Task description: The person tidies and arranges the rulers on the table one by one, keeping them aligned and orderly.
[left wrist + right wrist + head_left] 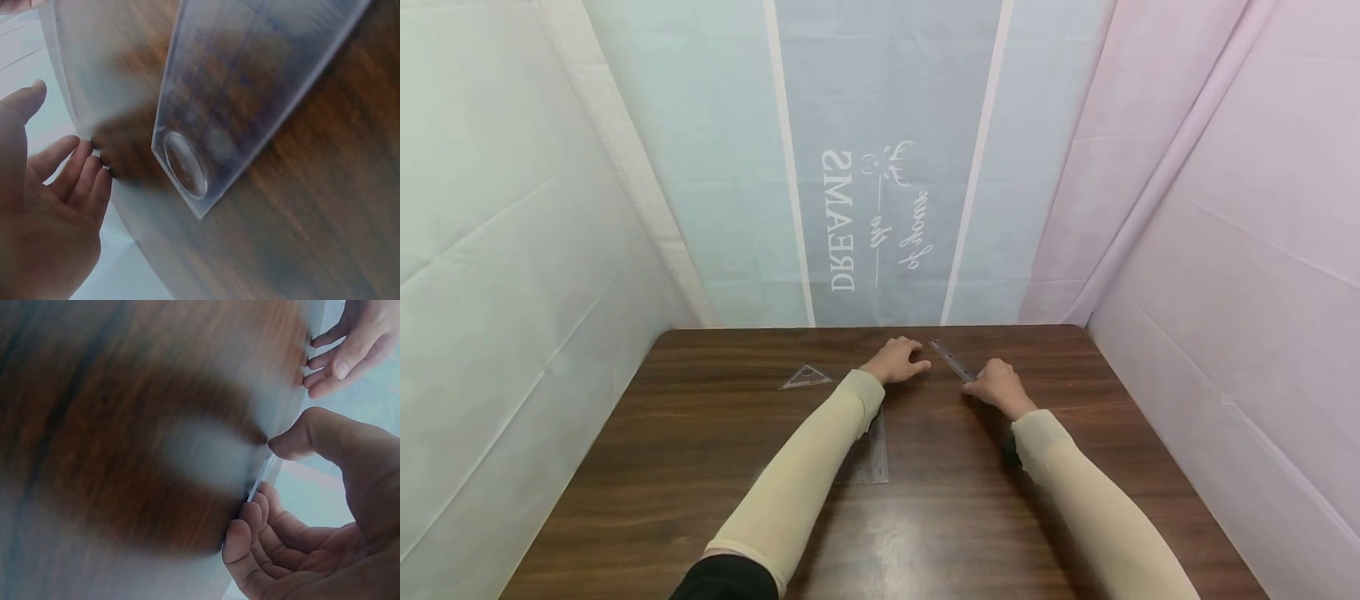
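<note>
A clear straight ruler (951,360) lies slantwise toward the table's far edge. My right hand (1000,386) pinches its near end; in the right wrist view the ruler (261,477) shows edge-on between thumb and fingertips. Just left of the ruler's far end is my left hand (895,360), holding nothing. Its fingers are loosely bent in the left wrist view, fingertips down at the wood. Under my left forearm lies a large clear set square (879,450), mostly hidden by the sleeve. A smaller clear triangle (801,383) lies left of my left hand.
The brown wooden table (647,467) ends at a printed cloth backdrop (880,83). Pale cloth walls stand at the left (512,250) and right (1240,250) sides. In the left wrist view, a clear plastic piece (219,94) with an oval hole looms close.
</note>
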Tool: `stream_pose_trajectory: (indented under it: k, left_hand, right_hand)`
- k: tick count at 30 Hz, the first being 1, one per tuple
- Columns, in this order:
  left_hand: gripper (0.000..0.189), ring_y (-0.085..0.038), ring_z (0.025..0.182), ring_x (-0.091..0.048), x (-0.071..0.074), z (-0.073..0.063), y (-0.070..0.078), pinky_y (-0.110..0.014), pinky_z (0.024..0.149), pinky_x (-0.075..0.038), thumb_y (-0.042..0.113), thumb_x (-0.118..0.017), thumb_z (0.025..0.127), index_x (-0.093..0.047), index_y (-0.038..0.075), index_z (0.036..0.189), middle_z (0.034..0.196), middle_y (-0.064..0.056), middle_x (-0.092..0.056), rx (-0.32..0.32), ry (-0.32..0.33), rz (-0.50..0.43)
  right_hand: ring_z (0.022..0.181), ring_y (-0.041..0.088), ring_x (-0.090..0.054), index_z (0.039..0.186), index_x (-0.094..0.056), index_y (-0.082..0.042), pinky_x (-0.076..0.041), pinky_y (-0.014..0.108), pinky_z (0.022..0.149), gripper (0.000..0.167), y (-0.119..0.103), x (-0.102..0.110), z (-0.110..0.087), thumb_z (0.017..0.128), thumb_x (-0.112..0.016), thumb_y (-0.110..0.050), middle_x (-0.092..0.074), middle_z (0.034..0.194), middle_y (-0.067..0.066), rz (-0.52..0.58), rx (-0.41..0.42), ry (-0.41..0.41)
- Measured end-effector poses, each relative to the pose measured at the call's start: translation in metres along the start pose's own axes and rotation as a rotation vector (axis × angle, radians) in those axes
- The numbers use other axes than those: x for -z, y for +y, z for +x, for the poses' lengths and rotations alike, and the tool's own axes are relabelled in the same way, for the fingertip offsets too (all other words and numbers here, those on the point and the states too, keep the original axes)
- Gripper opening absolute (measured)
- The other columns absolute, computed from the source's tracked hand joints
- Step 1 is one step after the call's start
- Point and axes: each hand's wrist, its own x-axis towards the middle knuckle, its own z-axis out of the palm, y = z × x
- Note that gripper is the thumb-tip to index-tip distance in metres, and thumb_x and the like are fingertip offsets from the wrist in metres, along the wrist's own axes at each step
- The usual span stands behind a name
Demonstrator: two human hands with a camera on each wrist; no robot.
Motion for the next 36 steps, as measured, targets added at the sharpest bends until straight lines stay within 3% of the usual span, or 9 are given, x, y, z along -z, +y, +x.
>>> stream_pose_trajectory:
  k: [5,8,18,26,31,36]
  left_hand:
    - [0.063,-0.032,0.154,-0.039,-0.002,-0.005,0.001,-0.043,0.127,-0.032,0.043,-0.056,0.113,-0.046,0.004,0.162,0.164,-0.015,-0.046,0.001,0.04,-0.023]
    - [0.063,-0.034,0.153,-0.039,0.001,-0.01,0.003,-0.044,0.127,-0.032,0.041,-0.056,0.113,-0.046,0.003,0.161,0.164,-0.017,-0.046,0.003,0.055,-0.059]
    - [0.059,-0.036,0.147,-0.047,0.006,-0.019,0.005,-0.047,0.122,-0.041,0.036,-0.055,0.114,-0.046,-0.001,0.159,0.153,-0.019,-0.055,0.041,0.111,-0.291]
    - [0.046,-0.032,0.132,-0.063,0.002,-0.014,0.0,-0.043,0.112,-0.051,0.026,-0.066,0.11,-0.059,-0.002,0.146,0.138,-0.018,-0.068,0.018,0.208,-0.37]
    - [0.041,-0.029,0.12,-0.071,0.0,-0.015,-0.001,-0.042,0.105,-0.056,0.019,-0.076,0.103,-0.064,0.002,0.139,0.125,-0.015,-0.076,0.069,0.285,-0.495]
    - [0.039,-0.028,0.114,-0.072,-0.001,-0.013,0.0,-0.041,0.101,-0.057,0.023,-0.078,0.102,-0.067,0.005,0.135,0.121,-0.013,-0.077,0.121,0.332,-0.522]
  right_hand:
    - [0.053,0.013,-0.044,0.056,-0.055,-0.014,-0.039,0.028,0.052,0.045,0.001,-0.004,0.001,0.091,-0.082,-0.023,-0.048,0.054,-0.003,0.032,0.028,-0.005]
    - [0.05,0.012,-0.042,0.051,-0.051,-0.016,-0.038,0.027,0.05,0.05,0.0,-0.007,0.001,0.09,-0.082,-0.022,-0.045,0.051,-0.005,0.038,0.053,-0.001]
    - [0.06,0.017,-0.052,0.075,-0.069,-0.003,-0.044,0.029,0.055,0.028,-0.008,-0.012,-0.005,0.09,-0.086,-0.02,-0.061,0.07,0.005,0.055,0.055,0.024]
    - [0.066,0.02,-0.056,0.083,-0.071,0.001,-0.047,0.032,0.058,0.025,-0.014,-0.015,-0.006,0.087,-0.086,-0.018,-0.064,0.082,0.01,0.027,0.103,0.055]
    - [0.07,0.023,-0.06,0.094,-0.073,0.003,-0.053,0.037,0.064,0.027,-0.017,-0.016,-0.007,0.089,-0.086,-0.019,-0.068,0.089,0.013,0.027,0.115,0.062]
    - [0.072,0.024,-0.062,0.1,-0.071,0.004,-0.055,0.038,0.066,0.03,-0.019,-0.017,-0.008,0.089,-0.086,-0.02,-0.068,0.092,0.014,0.031,0.12,0.075]
